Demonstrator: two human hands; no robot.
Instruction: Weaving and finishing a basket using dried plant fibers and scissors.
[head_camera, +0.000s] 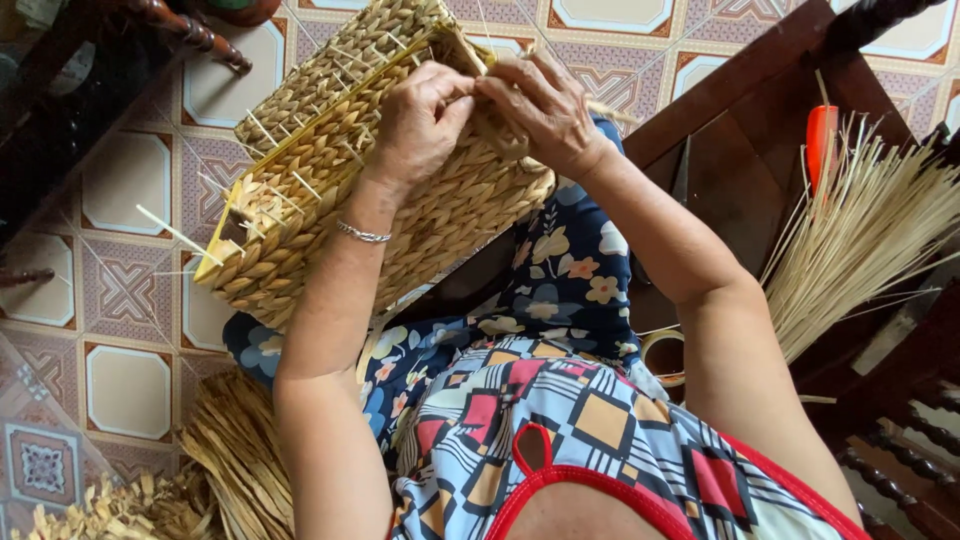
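A rectangular woven straw basket rests tilted on my lap, its rim studded with thin pale sticks. My left hand grips the basket's near top edge with curled fingers. My right hand presses against the same edge, fingers pinching a strand of straw beside the left hand. Both hands touch at the fingertips. A silver bracelet circles my left wrist.
A bundle of pale reed sticks fans out on the dark wooden bench at right, with an orange-handled tool behind it. Dried straw strips lie on the patterned tile floor at lower left. A tape roll sits by my right elbow.
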